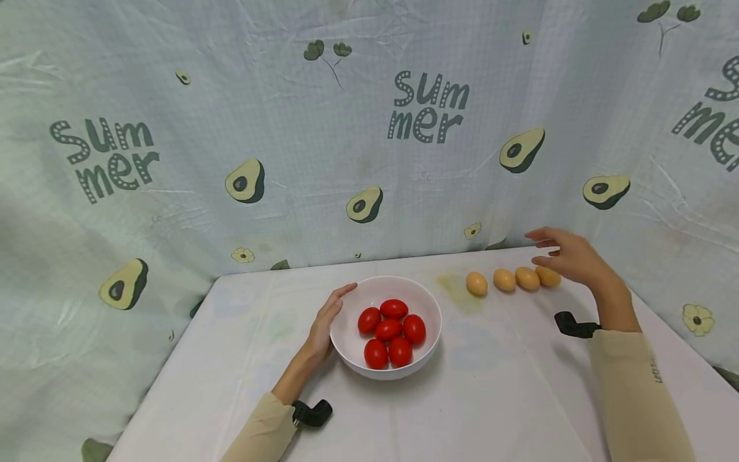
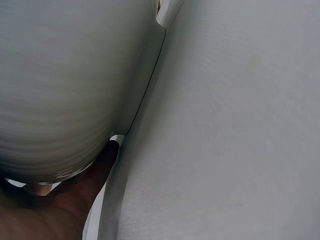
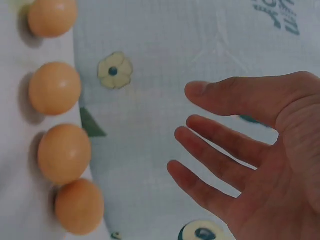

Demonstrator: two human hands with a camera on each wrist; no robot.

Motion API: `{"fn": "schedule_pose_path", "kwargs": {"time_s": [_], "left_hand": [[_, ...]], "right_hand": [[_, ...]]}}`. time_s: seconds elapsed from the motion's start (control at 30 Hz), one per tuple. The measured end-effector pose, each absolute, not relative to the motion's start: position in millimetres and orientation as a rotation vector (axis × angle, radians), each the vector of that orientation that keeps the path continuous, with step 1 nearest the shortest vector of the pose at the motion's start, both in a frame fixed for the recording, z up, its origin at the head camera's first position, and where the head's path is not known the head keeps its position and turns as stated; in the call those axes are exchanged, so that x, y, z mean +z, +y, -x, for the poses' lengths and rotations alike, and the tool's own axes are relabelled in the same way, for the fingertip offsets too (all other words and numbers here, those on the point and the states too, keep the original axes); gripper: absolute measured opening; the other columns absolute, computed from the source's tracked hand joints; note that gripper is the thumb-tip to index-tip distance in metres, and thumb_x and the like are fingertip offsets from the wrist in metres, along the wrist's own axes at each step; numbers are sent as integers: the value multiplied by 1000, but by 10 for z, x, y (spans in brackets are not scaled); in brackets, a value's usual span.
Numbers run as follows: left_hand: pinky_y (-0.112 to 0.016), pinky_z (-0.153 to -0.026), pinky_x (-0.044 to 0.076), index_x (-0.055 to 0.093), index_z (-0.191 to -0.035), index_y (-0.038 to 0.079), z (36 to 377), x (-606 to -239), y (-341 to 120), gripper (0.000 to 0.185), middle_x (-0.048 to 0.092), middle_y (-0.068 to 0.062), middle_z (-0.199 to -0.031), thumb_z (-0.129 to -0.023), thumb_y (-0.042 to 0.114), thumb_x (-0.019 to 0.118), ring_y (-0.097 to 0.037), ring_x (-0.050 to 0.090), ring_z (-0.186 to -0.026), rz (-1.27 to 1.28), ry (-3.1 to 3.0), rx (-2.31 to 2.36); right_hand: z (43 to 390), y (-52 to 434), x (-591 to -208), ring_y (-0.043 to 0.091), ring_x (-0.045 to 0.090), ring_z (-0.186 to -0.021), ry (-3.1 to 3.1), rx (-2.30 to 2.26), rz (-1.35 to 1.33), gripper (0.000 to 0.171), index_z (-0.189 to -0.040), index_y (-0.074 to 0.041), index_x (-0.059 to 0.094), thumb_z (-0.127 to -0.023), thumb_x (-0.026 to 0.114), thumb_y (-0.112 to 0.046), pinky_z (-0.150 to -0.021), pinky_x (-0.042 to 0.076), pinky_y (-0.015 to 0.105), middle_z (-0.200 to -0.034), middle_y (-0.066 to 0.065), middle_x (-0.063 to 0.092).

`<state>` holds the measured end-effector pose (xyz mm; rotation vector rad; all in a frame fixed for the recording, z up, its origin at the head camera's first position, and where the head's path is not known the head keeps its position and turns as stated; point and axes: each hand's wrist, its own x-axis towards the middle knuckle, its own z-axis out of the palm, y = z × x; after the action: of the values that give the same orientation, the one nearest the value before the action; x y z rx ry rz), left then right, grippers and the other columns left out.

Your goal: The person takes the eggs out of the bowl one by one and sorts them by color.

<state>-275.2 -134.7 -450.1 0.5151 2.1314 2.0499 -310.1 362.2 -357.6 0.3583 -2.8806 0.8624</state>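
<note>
A person sits at a white table (image 1: 491,391) with both arms in beige sleeves. The left hand (image 1: 326,324) rests flat against the outer left wall of a white bowl (image 1: 385,372), fingers straight and together along the rim; the left wrist view shows only the bowl's curved side pressed close to the palm. Six red tomatoes (image 1: 389,332) lie in the bowl.

The right hand (image 1: 568,256) hovers just above the far right end of a row of four brown eggs (image 1: 510,280), which lie on the table to the right of the bowl, near the back edge. Its fingers (image 3: 220,142) are spread and relaxed, holding nothing and touching no egg (the right wrist view shows clear space between palm and eggs).

As a judgement, the step in hand is the reach for an egg while the bowl is steadied. The next move calls for lowering the hand and closing the fingers gently round the nearest egg, without knocking its neighbours into a roll.

The backdrop cloth (image 1: 231,83) is printed with avocados and the word "Summer" (image 1: 427,107), repeated at left and partly cut off at right. Small lettering on the right sleeve is too small to read.
</note>
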Motion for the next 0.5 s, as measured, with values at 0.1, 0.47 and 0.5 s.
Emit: {"fn": "schedule_pose_path", "kwargs": {"time_s": [0.1, 0.47, 0.5], "left_hand": [[-47, -126, 29, 36, -159, 14, 2757, -4508, -1349, 51, 33, -10, -167, -112, 27, 22, -34, 35, -153, -519, 2132, 2051], [-49, -126, 27, 34, -160, 11, 2775, -4520, -1355, 52, 32, -11, -168, -112, 27, 22, -34, 34, -154, -533, 2130, 2056], [-49, -126, 27, 34, -160, 11, 2774, -4520, -1357, 52, 32, -11, -168, -112, 27, 22, -34, 34, -154, -534, 2131, 2055]], "right_hand": [[3077, 3497, -3501, 49, 52, -132, -2852, 895, -410, 53, -146, -1, 50, -99, 67, -17, -106, 46, 66, -147, 28, 52], [2986, 3046, -3311, 42, 63, -121, -2656, 853, -698, 47, -139, -1, 57, -95, 71, -5, -98, 54, 59, -139, 21, 61], [2984, 3008, -3306, 41, 64, -120, -2639, 854, -717, 47, -139, -1, 57, -95, 71, -5, -97, 54, 58, -139, 20, 62]]}}
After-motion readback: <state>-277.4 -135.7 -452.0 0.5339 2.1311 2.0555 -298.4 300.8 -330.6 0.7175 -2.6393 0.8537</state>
